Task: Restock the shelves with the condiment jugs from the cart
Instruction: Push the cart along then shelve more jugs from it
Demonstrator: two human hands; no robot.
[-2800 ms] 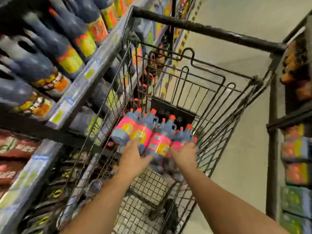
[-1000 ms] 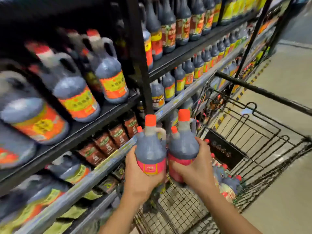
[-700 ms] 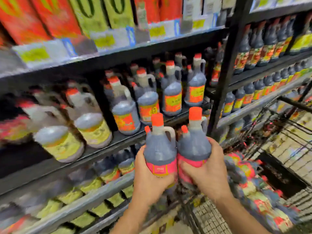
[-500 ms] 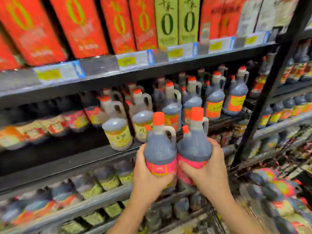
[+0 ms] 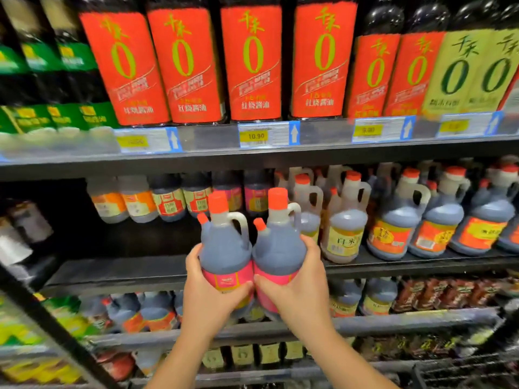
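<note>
Red-capped and dark with sauce, the left jug (image 5: 224, 248) and right jug (image 5: 278, 245) are held upright side by side in front of the middle shelf (image 5: 118, 270). Their long axes are vertical, with caps up, small spouts angled left and loop handles on the right. The two touch at the belly, pink labels facing the camera. The left hand (image 5: 207, 293) wraps the left jug's lower body from the outside, thumb curled across the label. The right hand (image 5: 300, 284) grips the right jug the same way from the other side. Both jugs hang before a bare stretch of the shelf's front edge. Further right on that shelf stand yellow- and orange-labelled jugs (image 5: 390, 228), with smaller bottles (image 5: 168, 200) at its back. Above it, tall red-labelled bottles (image 5: 252, 63) line up over a price tag (image 5: 256, 135) reading 10.90.
</note>
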